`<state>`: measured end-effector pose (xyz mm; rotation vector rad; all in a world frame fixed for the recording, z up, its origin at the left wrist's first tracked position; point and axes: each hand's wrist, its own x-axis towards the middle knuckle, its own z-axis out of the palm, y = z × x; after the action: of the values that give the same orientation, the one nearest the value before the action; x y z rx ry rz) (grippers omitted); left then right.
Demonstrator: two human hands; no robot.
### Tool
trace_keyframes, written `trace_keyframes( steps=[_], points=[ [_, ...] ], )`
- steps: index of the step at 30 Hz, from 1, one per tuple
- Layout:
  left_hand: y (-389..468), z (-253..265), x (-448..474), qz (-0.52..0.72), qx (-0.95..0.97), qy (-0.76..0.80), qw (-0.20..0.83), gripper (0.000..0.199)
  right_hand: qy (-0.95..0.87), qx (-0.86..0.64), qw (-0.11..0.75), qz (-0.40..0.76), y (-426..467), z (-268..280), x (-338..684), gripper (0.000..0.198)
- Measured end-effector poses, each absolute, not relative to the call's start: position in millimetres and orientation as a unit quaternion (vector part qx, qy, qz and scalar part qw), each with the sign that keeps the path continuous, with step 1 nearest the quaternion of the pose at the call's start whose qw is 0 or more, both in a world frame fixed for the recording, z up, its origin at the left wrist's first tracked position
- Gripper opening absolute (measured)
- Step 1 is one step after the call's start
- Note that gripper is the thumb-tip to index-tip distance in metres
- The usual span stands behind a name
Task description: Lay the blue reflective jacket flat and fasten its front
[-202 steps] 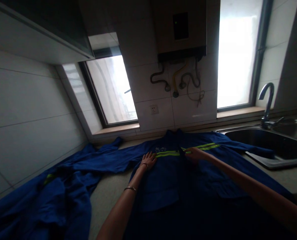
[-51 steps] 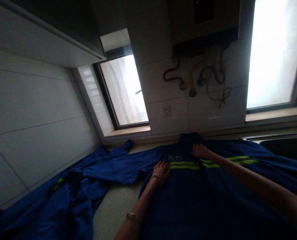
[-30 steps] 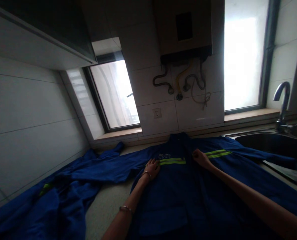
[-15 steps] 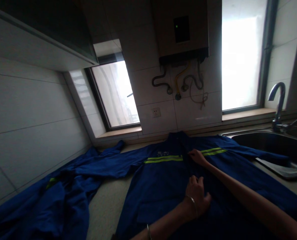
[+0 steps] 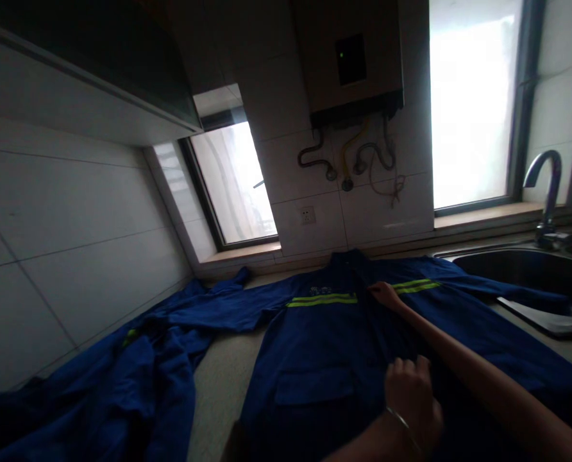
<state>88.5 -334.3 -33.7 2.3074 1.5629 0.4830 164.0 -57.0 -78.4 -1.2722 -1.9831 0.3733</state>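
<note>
A blue work jacket (image 5: 315, 340) with yellow-green reflective stripes (image 5: 322, 299) lies front-up, spread flat on the counter. My right hand (image 5: 386, 295) reaches far forward and pinches the centre front edge at chest height, between the two stripes. My left hand (image 5: 411, 398), with a bracelet on its wrist, is lower on the same centre front, beside the chest pocket (image 5: 313, 385). Its fingers are curled down into the cloth. The light is dim and the fingertips are hard to make out.
A second blue garment (image 5: 122, 378) lies crumpled along the left wall. A steel sink (image 5: 531, 276) with a tap (image 5: 548, 192) is at the right; one jacket sleeve reaches its rim. A water heater (image 5: 348, 58), hoses and a socket (image 5: 308, 215) hang on the tiled back wall. Bare counter (image 5: 223, 378) shows between the garments.
My left hand left the jacket's left chest and moved down and right to the lower centre front. My right hand stays at the centre near the stripes.
</note>
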Motion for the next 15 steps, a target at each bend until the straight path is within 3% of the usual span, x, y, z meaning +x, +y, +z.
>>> trace_keyframes(
  steps=[3, 8, 15],
  points=[
    [-358.6, -53.7, 99.9, 0.151, 0.829, 0.528, 0.108, 0.032, -0.771, -0.497, 0.368, 0.15, -58.2, -76.7, 164.5, 0.034],
    [-370.9, -68.1, 86.2, 0.155, 0.864, 0.468, 0.1, 0.025, -0.77, -0.495, 0.37, 0.158, -55.7, -78.4, 164.4, 0.037],
    [-395.7, -95.7, 105.4, 0.176, 0.736, 0.626, 0.188, 0.042, -0.753, -0.506, 0.392, 0.154, -53.5, -80.4, 165.1, 0.037]
  ],
)
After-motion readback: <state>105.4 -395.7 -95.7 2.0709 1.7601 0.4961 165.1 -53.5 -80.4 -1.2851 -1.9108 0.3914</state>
